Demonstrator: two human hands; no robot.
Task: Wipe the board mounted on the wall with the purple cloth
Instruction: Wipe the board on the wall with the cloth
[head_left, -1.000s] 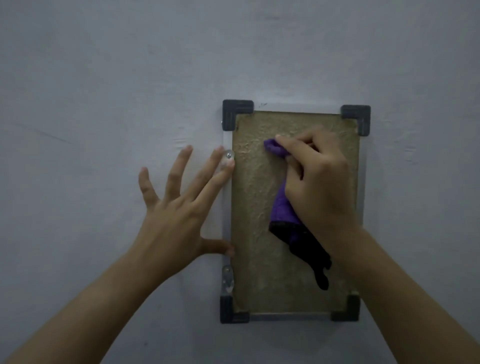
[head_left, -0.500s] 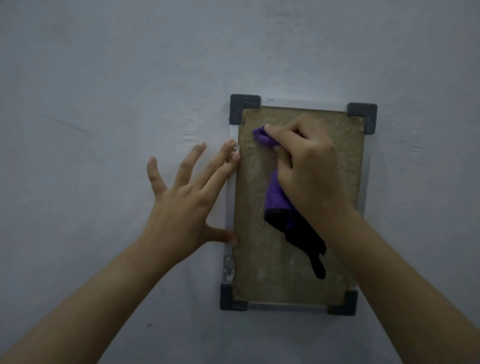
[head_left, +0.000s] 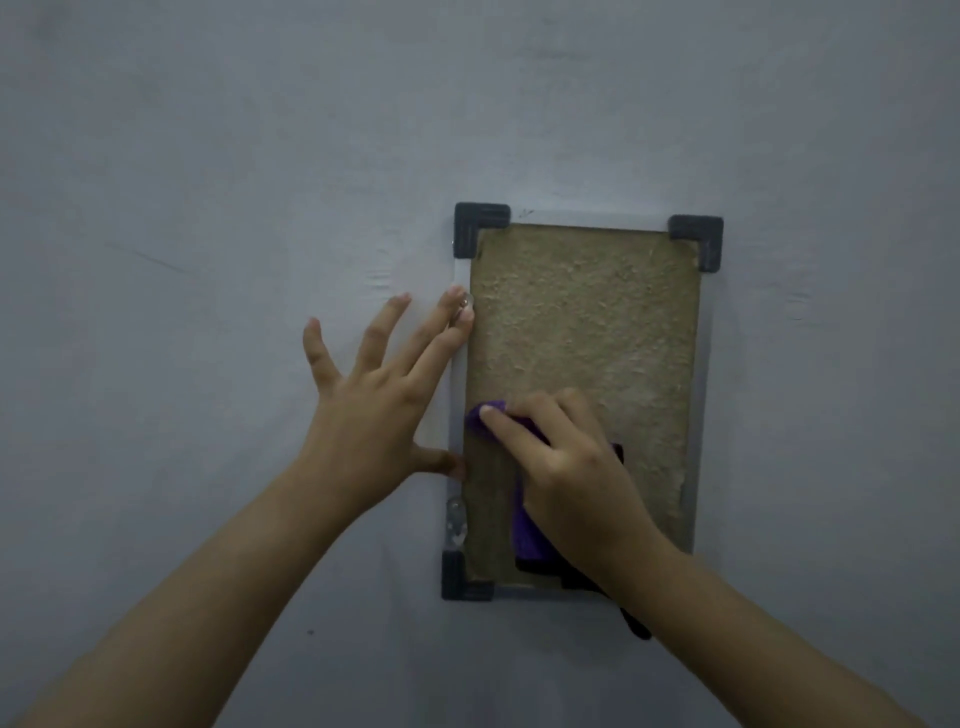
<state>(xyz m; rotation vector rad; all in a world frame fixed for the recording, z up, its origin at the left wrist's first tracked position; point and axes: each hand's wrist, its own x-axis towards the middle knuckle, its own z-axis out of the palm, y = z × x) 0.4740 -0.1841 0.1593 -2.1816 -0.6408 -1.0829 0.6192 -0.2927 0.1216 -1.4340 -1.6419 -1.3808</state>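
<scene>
Your right hand (head_left: 571, 467) presses the purple cloth (head_left: 524, 530) near the cork board's (head_left: 587, 322) lower-left corner; your left hand (head_left: 384, 395), fingers spread and empty, braces its left edge; upper board uncovered.

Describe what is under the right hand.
The right hand presses the purple cloth flat on the board. A dark cloth end hangs past the bottom frame; the board beneath is hidden.

Both your arms reach up and forward, bare to the elbow.

Your left hand (head_left: 376, 400) lies flat with fingers spread wide, thumb stretched out to the right. Your right hand (head_left: 566, 467) is curled, knuckles raised, forefinger stretched toward the left and pressing down, the wrist angling off to the lower right.
</scene>
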